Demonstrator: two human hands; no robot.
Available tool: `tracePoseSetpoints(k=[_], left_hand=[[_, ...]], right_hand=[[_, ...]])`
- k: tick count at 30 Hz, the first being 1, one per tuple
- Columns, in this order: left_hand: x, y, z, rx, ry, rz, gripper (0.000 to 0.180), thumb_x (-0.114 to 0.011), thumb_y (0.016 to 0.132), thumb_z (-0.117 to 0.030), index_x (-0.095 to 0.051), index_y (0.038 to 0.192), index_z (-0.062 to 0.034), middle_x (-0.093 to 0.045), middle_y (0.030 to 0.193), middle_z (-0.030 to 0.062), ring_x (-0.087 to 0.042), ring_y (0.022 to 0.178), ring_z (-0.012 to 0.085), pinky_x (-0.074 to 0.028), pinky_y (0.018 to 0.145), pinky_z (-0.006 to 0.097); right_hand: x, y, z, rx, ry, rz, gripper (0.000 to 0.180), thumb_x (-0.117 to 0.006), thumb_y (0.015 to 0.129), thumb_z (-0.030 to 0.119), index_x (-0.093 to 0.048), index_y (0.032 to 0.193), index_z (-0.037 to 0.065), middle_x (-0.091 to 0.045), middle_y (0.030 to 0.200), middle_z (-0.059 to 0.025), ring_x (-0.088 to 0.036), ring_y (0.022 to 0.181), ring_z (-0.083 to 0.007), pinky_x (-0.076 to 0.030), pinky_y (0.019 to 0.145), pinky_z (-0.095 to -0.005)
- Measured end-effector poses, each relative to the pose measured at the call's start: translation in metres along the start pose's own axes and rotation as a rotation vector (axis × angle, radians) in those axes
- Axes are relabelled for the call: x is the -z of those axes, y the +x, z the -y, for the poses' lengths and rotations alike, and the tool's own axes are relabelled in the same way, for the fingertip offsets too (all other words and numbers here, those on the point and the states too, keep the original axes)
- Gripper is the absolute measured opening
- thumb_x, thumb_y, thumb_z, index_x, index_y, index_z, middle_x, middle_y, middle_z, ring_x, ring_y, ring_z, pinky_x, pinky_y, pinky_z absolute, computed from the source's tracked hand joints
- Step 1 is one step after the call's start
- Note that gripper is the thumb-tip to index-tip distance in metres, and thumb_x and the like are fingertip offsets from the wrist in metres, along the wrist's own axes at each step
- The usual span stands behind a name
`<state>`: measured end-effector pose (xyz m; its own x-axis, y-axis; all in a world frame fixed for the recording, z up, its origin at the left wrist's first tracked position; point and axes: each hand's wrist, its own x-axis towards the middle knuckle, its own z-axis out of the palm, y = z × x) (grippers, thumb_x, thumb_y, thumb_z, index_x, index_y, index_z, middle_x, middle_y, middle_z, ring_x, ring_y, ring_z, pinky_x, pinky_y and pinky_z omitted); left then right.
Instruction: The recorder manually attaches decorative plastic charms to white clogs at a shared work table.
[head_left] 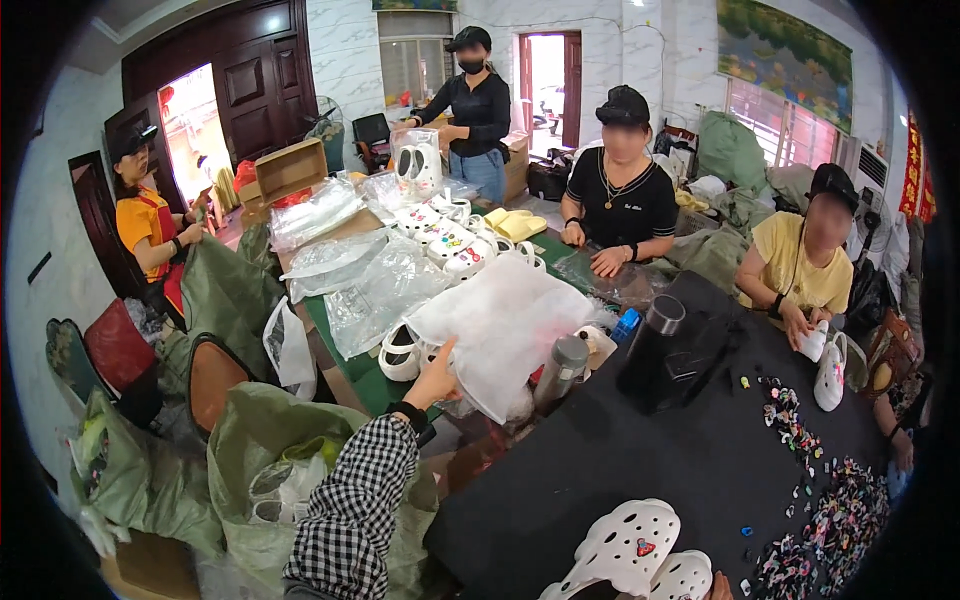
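My left hand [435, 380], below a black wristband and a checked sleeve, grips the near edge of a thin white sheet or bag [505, 325]. Its forefinger lies along that edge. Beside it on the green table sits a white clog [399, 355], partly covered by the sheet. At the lower edge a white clog with a red charm [625, 545] and a second white clog [683, 578] are held together. Only some fingers of my right hand [720, 588] show, closed against the second clog's side; the rest is cut off.
A steel flask [563, 370] and a black bag [680, 345] stand close by. Several small charms [835, 530] are strewn over the black table [560, 480]. Decorated clogs [450, 240] and clear bags [385, 295] lie farther off. A green sack [245, 425] stands left; several people work around.
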<state>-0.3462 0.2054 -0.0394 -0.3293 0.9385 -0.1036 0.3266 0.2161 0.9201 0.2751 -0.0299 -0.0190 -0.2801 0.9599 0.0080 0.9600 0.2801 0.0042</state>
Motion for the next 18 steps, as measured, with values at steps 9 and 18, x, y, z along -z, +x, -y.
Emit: tracePoseSetpoints(k=[9, 18], left_hand=[[0.028, 0.042, -0.052, -0.508, 0.197, -0.537, 0.052, -0.047, 0.081, 0.002, -0.051, 0.133, 0.0036, -0.044, 0.14, 0.0272, -0.044, 0.128, 0.042, -0.036, 0.108, 0.042], [0.08, 0.04, -0.107, -0.842, 0.673, -0.884, 0.074, -0.048, 0.075, 0.01, -0.032, 0.146, 0.0004, -0.03, 0.153, 0.0181, -0.032, 0.139, 0.0362, -0.028, 0.113, 0.048]], right_hand=[[0.018, 0.008, 0.016, -0.024, 0.078, -0.048, 0.055, -0.056, 0.091, 0.027, -0.046, 0.131, -0.01, -0.045, 0.137, -0.0289, -0.045, 0.125, -0.0431, -0.036, 0.106, -0.0479], [0.027, 0.008, 0.015, 0.005, 0.033, -0.014, 0.061, -0.058, 0.09, 0.032, -0.045, 0.133, -0.01, -0.05, 0.132, -0.03, -0.048, 0.12, -0.0453, -0.038, 0.104, -0.0488]])
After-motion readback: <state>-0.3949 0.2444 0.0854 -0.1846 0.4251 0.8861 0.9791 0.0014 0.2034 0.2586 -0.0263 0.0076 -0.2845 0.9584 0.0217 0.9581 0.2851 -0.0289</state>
